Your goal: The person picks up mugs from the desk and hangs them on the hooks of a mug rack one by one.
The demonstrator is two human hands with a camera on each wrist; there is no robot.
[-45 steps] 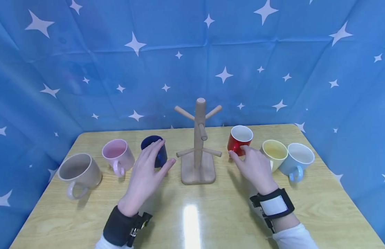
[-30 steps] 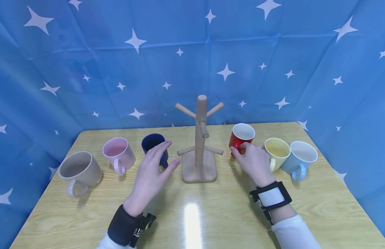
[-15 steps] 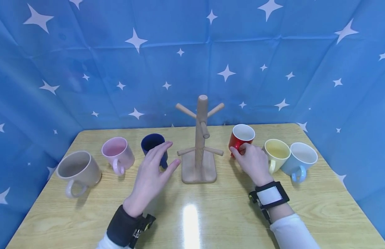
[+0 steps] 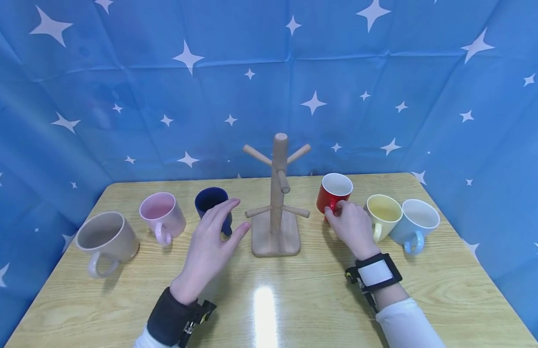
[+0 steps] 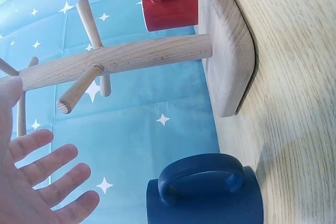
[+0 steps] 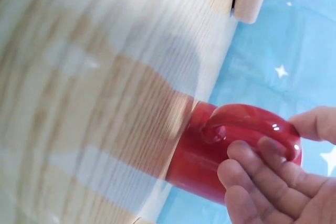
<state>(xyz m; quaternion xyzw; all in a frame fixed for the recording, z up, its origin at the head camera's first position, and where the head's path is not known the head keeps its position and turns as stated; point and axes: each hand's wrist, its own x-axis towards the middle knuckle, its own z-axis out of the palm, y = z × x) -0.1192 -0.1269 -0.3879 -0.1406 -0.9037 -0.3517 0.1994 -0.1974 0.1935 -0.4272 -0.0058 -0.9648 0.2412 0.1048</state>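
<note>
A red mug (image 4: 331,193) with a white inside stands upright on the table, right of the wooden mug tree (image 4: 277,198). My right hand (image 4: 350,227) pinches its handle (image 6: 252,121) between thumb and index finger; the other fingers curl beside the mug wall in the right wrist view. On the left, my left hand (image 4: 212,246) is raised with fingers spread, holding nothing. In the head view it overlaps the dark blue mug (image 4: 210,199). The left wrist view shows that mug's handle (image 5: 202,169) apart from the fingers (image 5: 63,182).
A pink mug (image 4: 164,215) and a large greyish-beige mug (image 4: 109,239) stand at the left. To the right are a yellow mug (image 4: 384,217) and a light blue mug (image 4: 416,222), side by side. A blue star-patterned curtain (image 4: 251,96) hangs behind the wooden table (image 4: 312,299).
My right hand's thumb and fingers have closed in on the red mug's handle, turning it slightly toward me. My left hand has shifted a little right, away from the dark blue mug.
</note>
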